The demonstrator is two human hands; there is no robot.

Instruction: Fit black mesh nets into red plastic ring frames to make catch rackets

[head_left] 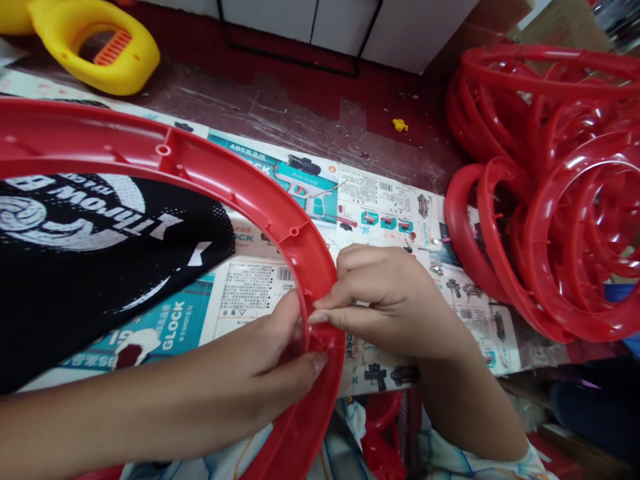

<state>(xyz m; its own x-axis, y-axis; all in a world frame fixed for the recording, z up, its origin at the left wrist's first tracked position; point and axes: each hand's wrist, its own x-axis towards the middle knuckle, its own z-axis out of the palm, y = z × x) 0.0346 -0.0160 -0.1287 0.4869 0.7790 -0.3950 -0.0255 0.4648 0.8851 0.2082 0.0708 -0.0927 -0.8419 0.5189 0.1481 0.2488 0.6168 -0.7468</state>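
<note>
A large red plastic ring (317, 257), its ribbed, channelled side facing up, extends past the left edge of the view. My left hand (280, 363) is closed around its near right part, with the thumb lying across the channel. Just beyond that thumb, my right hand (383, 297) pinches its thumb and finger together at the ring's channel. Whatever sits between those fingertips is too small to make out. Black fabric (100, 280) with white printed lettering lies within the ring's curve; whether it is fixed to the ring cannot be told.
Printed cardboard sheets (370, 190) cover the tabletop. Many red rings (540, 253) are heaped at the right. A yellow plastic piece (137, 63) with an orange grille stands at the upper left. One small yellow bit (400, 125) lies toward the back, before white panels (290, 23).
</note>
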